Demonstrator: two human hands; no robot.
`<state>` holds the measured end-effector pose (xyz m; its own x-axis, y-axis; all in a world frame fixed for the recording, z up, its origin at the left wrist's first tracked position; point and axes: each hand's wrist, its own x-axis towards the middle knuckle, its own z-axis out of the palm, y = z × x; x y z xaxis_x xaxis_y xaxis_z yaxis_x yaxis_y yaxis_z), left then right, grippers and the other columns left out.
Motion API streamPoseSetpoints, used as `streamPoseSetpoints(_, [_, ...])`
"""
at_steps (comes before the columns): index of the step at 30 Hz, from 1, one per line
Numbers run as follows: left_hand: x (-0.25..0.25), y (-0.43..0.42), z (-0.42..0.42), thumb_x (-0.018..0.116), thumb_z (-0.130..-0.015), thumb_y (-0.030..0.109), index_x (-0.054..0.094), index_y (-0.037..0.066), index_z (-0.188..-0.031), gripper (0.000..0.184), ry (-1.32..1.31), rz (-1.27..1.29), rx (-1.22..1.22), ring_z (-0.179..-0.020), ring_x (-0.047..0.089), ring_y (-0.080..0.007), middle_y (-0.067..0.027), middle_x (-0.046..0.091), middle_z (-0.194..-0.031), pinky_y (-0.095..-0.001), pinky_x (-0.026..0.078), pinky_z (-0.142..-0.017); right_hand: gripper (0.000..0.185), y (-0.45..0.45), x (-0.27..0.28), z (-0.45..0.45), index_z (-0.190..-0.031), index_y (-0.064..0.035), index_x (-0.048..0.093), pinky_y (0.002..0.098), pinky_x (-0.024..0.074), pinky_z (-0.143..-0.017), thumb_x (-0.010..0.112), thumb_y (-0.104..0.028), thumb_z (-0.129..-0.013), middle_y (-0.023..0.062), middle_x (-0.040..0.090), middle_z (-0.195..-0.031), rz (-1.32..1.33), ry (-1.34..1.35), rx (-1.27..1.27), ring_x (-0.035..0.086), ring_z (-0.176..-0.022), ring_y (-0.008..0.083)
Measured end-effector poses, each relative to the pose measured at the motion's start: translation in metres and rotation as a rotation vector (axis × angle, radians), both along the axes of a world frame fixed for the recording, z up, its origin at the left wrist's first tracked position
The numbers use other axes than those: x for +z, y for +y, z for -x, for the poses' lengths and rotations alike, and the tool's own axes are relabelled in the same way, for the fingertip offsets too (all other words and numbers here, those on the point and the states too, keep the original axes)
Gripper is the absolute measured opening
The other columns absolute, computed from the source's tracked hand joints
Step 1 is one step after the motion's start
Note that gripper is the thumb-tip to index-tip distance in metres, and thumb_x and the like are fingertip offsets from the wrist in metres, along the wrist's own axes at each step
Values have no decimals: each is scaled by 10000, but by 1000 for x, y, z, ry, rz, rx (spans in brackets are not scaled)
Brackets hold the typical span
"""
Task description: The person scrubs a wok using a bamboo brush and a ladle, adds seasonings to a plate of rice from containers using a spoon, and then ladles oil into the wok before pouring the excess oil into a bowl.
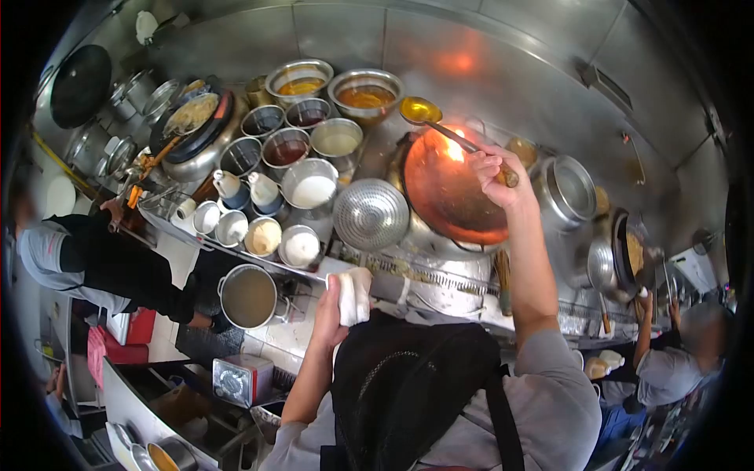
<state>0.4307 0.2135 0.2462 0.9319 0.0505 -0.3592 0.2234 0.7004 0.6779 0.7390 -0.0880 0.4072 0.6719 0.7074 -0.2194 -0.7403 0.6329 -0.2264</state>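
My right hand [496, 174] is closed around the handle of a ladle [421, 111], raised over the wok. Yellow oil fills the ladle's bowl, which hangs near the wok's back left rim. Below it the wok [448, 196] glows orange on the stove, with a flame [454, 147] at its far side. In my left hand [331, 315] I grip a folded white cloth [356, 296] in front of my chest, close to the counter's front edge. A perforated round strainer [371, 214] lies just left of the wok.
Two metal bowls of oil [366, 93] [300, 80] stand behind several sauce pots [286, 149]. Smaller tubs of white seasoning [299, 246] line the front edge. A big pot [248, 297] sits low at left. Co-workers stand at left [86, 255] and right [679, 361].
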Motion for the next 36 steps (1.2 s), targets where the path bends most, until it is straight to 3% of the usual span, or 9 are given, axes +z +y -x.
streamPoseSetpoints(11, [-9, -134, 28, 339, -1047, 645, 507, -32, -1405, 784, -1, 148, -137, -918, 730, -297, -196, 692, -1159, -358, 593, -772, 153, -149, -51, 108, -883, -20, 505, 186, 436, -450, 615, -84, -967, 30, 550, -753, 417, 111, 82, 561, -578, 61])
streamPoseSetpoints(15, [-9, -162, 39, 329, -1052, 638, 531, -29, -1385, 772, 22, 130, -151, -908, 727, -280, -179, 698, -1124, -353, 589, -759, 130, -161, -83, 121, -1012, -52, 543, 227, 427, -425, 643, -105, -948, 27, 565, -735, 696, -37, 47, 567, -575, 90])
streamPoseSetpoints(18, [-9, -169, 37, 326, -1055, 634, 541, -28, -1373, 766, 18, 93, -179, -896, 723, -267, -162, 699, -1102, -357, 589, -743, 457, -179, -136, 112, -1347, -2, 536, 354, 511, -490, 663, -130, -927, 98, 642, -776, 1132, -436, -13, 630, -626, 192])
streamPoseSetpoints(19, [-10, -177, 38, 327, -1055, 634, 543, -28, -1371, 764, 22, 78, -197, -892, 722, -265, -160, 699, -1103, -354, 591, -738, 457, -200, -174, 105, -1347, -2, 536, 354, 511, -490, 663, -130, -927, 98, 642, -776, 1138, -427, -5, 630, -626, 192])
streamPoseSetpoints(22, [4, -179, 34, 347, -1050, 637, 525, -37, -1381, 772, 62, 47, -176, -883, 722, -269, -172, 698, -1095, -355, 596, -734, 660, -235, -227, 105, -1508, -107, 471, 507, 531, -825, 674, -152, -882, 238, 698, -954, 1908, -1155, -177, 683, -875, 414])
streamPoseSetpoints(25, [3, -172, 31, 379, -1050, 621, 517, -43, -1374, 752, 62, 29, -154, -871, 723, -276, -183, 693, -1078, -359, 600, -729, 641, -263, -238, 130, -1495, -54, 472, 466, 514, -680, 682, -143, -896, 206, 691, -832, 2058, -1305, -276, 658, -707, 363])
streamPoseSetpoints(30, [-14, -161, 23, 437, -1037, 608, 496, -37, -1369, 728, 112, -26, -52, -870, 727, -301, -169, 678, -1069, -382, 609, -715, 653, -253, -185, 219, -1520, -37, 440, 426, 523, -607, 660, -119, -911, 189, 629, -772, 1955, -1027, -153, 642, -608, 276])
streamPoseSetpoints(32, [-13, -160, 19, 432, -1038, 608, 493, -37, -1370, 728, 114, -10, -24, -877, 727, -302, -173, 677, -1079, -384, 611, -717, 660, -234, -161, 240, -1547, -23, 402, 359, 476, -484, 650, -126, -945, 93, 579, -719, 1660, -603, -106, 565, -529, 155])
streamPoseSetpoints(36, [-11, -160, 13, 413, -1043, 611, 491, -34, -1372, 728, 93, -11, -24, -901, 725, -305, -179, 673, -1108, -389, 613, -722, 579, -188, -117, 241, -1525, -43, 401, 276, 421, -399, 616, -135, -995, 12, 541, -717, 1145, -275, -83, 518, -494, 109])
